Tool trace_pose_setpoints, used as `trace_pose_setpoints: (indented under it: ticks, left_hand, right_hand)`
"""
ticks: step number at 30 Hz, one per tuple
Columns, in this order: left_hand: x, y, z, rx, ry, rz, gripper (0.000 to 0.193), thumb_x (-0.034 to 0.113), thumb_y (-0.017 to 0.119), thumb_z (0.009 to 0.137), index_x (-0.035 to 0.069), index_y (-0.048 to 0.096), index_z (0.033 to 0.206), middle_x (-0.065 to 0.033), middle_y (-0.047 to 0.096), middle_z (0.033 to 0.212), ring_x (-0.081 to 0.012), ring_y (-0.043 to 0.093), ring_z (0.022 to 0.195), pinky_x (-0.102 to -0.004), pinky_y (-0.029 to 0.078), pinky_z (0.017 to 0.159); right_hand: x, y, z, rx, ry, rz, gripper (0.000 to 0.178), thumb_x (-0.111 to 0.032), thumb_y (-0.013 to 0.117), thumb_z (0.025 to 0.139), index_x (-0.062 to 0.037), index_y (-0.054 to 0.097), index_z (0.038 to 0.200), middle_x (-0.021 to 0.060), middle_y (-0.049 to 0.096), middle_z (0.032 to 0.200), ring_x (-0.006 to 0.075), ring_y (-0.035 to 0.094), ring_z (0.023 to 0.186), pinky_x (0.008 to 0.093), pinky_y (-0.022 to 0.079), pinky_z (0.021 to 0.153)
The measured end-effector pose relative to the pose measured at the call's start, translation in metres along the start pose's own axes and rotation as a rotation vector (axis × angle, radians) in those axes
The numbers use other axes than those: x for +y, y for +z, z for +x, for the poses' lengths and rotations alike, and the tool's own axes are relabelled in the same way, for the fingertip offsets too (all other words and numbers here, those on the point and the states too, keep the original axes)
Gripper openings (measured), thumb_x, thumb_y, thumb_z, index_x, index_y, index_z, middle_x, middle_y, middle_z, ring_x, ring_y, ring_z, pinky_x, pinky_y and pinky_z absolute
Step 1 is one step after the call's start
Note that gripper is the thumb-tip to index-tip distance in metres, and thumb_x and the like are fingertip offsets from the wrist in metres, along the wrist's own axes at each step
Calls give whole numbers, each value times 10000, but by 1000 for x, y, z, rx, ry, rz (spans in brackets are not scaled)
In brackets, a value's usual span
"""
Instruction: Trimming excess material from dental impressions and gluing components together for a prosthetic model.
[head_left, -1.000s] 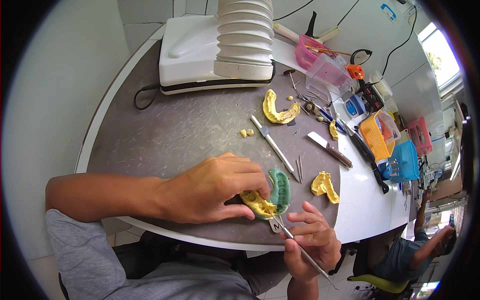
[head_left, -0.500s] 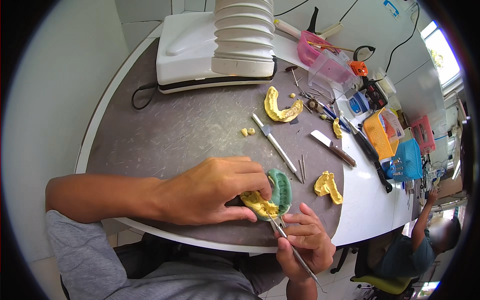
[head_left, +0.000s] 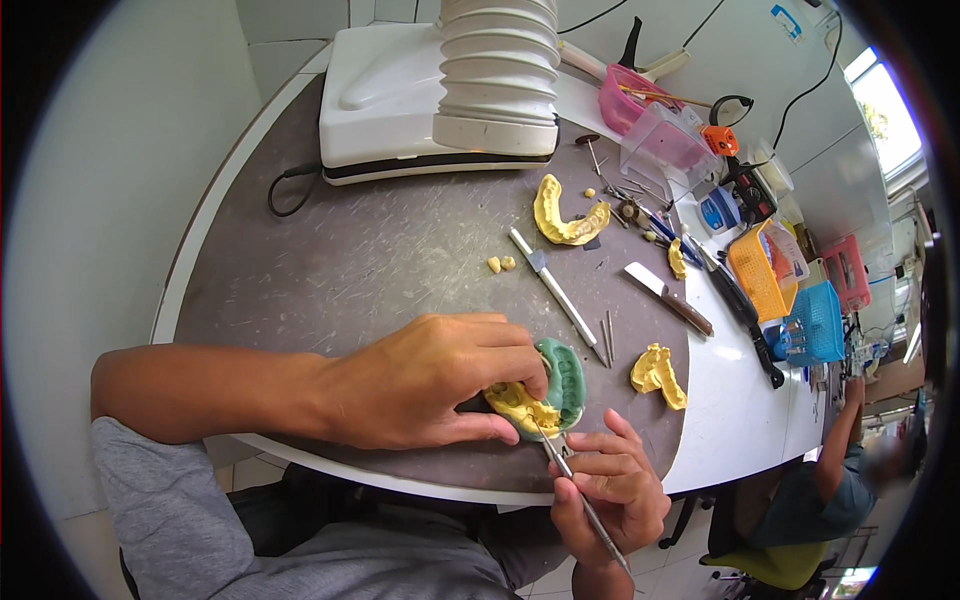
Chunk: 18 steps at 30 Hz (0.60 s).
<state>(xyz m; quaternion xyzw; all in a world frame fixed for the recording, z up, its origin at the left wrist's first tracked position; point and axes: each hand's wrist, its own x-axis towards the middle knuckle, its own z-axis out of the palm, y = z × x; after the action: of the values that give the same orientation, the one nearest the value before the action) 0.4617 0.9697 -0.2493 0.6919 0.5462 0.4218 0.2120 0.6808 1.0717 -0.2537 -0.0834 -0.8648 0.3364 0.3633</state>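
Observation:
Near the table's front edge, my left hand [head_left: 440, 380] is closed on a yellow and green dental model. Its green part [head_left: 568, 385] shows a curved row of tooth shapes. The yellow part [head_left: 520, 408] lies against the green, partly hidden under my fingers. My right hand [head_left: 615, 490] pinches a thin double-ended metal dental carver [head_left: 590, 515]. Its upper tip meets the yellow part near the front rim, while the other end points down past my palm.
On the table lie a yellow arch-shaped mould [head_left: 570, 220], a yellow fragment [head_left: 658, 376], a white pen-like tool [head_left: 558, 295] and a knife [head_left: 670, 298]. A white machine with a ribbed hose [head_left: 497, 80] stands behind. Baskets [head_left: 815, 320] line the right side. A co-worker [head_left: 820, 500] sits far right.
The carver has tilted slightly, its lower end swinging a little to the left. Its tip stays at the yellow part. My left hand keeps its grip.

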Motion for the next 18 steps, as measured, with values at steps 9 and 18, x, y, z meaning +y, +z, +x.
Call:
trace_pose_setpoints:
  ticks: [9, 18]
  left_hand:
    - [0, -1, 0, -4, -9, -1, 353, 159, 822, 703, 45, 625, 973, -71, 646, 977, -246, 614, 903, -350, 502, 779]
    - [2, -3, 1, -25, -25, -18, 354, 151, 826, 698, 43, 627, 970, -77, 648, 980, -248, 618, 907, -347, 509, 785]
  right_hand:
    - [-17, -5, 7, -121, -22, -175, 236, -24, 819, 693, -82, 598, 752, 58, 694, 768, 235, 714, 872, 481, 475, 971]
    - [-18, -1, 9, -67, 119, -40, 183, -18, 724, 745, -89, 562, 697, 54, 713, 698, 229, 715, 817, 575, 295, 1099]
